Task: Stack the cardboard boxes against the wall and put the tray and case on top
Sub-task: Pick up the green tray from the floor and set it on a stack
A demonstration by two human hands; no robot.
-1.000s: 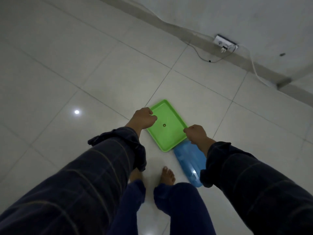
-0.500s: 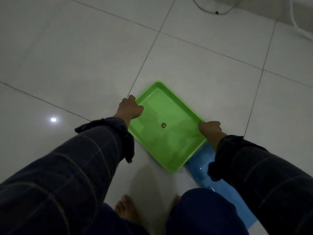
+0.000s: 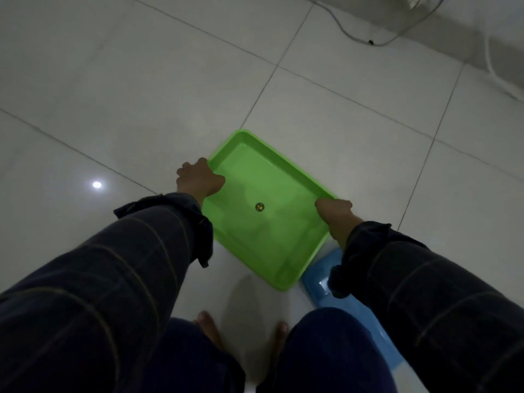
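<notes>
A bright green rectangular tray sits low over the tiled floor in the middle of the view, with a small round sticker on its bottom. My left hand grips its left rim and my right hand grips its right rim. A blue plastic case lies on the floor under the tray's near right corner, partly hidden by my right sleeve. I cannot tell whether the tray touches the case. No cardboard boxes are in view.
White floor tiles spread all around. The wall base with cables runs along the top right. My bare feet stand just behind the tray. A light reflection shines on the left.
Both hands stay on the tray's rims. The view has tilted down and come closer, so the tray looks larger and the wall has slid out at the top.
</notes>
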